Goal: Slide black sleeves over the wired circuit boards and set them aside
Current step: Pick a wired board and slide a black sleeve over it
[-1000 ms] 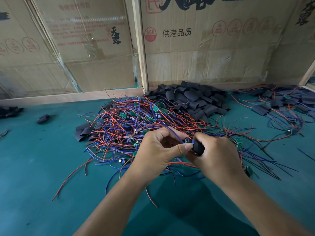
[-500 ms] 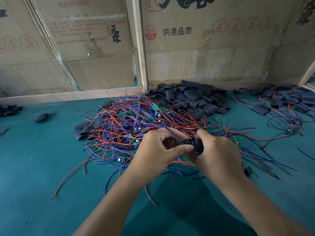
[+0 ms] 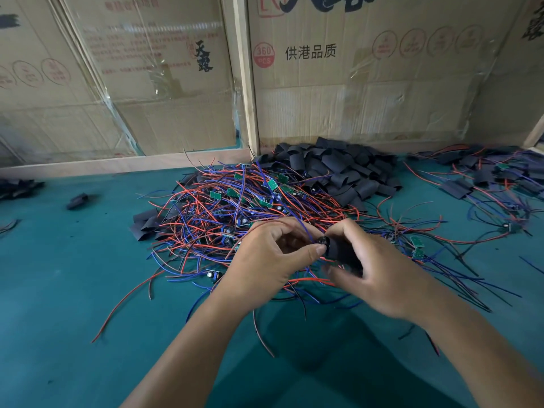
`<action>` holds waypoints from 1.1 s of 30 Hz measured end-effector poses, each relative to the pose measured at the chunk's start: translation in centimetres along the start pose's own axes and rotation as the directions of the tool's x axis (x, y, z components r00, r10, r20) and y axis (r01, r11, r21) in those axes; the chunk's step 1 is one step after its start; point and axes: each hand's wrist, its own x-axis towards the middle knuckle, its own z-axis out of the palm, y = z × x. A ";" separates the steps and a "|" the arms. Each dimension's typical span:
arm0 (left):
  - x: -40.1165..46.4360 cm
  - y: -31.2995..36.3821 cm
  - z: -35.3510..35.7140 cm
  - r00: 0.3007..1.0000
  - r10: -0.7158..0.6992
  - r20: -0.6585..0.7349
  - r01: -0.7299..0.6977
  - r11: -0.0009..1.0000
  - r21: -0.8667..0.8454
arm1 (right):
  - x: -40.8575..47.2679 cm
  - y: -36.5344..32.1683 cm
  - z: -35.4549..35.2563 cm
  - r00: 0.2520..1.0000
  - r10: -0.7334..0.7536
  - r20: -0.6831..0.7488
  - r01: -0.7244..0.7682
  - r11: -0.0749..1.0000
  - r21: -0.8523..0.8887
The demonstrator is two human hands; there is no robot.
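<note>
Both hands work just in front of the wire heap [image 3: 235,219], over the green mat [image 3: 73,290]. The right hand [image 3: 379,269] has its fingers curled round a black sleeve [image 3: 338,250]; the thumb is blurred. The left hand [image 3: 270,257] pinches at the sleeve's open mouth, thumb tip against a dark round part of the board [image 3: 321,240] showing there. How far the board sits inside cannot be told; most of it is hidden by the sleeve and fingers. A blue wire [image 3: 300,223] runs from the mouth up and back into the heap.

Judgement: insertion is under way, not finished.

Risks from here:
- The trailing blue wire looks caught up with the heap. Pulling the piece away could drag neighbouring boards along, or strain the wire where it joins the board.
- The sleeve is soft and flattens easily. Too hard a squeeze from the right hand would close the mouth and jam the board.
- A tall part could catch on the sleeve's edge, leaving the board half covered.

The spare sleeve pile [image 3: 338,175] lies behind the heap. The finished pieces [image 3: 482,184] lie well right of the heap; that is where this one goes.
</note>
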 end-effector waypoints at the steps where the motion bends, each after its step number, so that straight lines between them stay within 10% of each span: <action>1: 0.0 -0.1 0.0 1.000 0.005 -0.008 -0.005 1.000 0.010 | -0.1 0.2 -0.4 1.000 -0.008 0.012 0.008 1.000 0.002; 33: -0.1 0.0 0.4 0.999 0.015 0.039 -0.008 0.985 -0.170 | 0.1 1.0 -0.1 0.999 -0.022 -0.026 0.027 0.978 0.206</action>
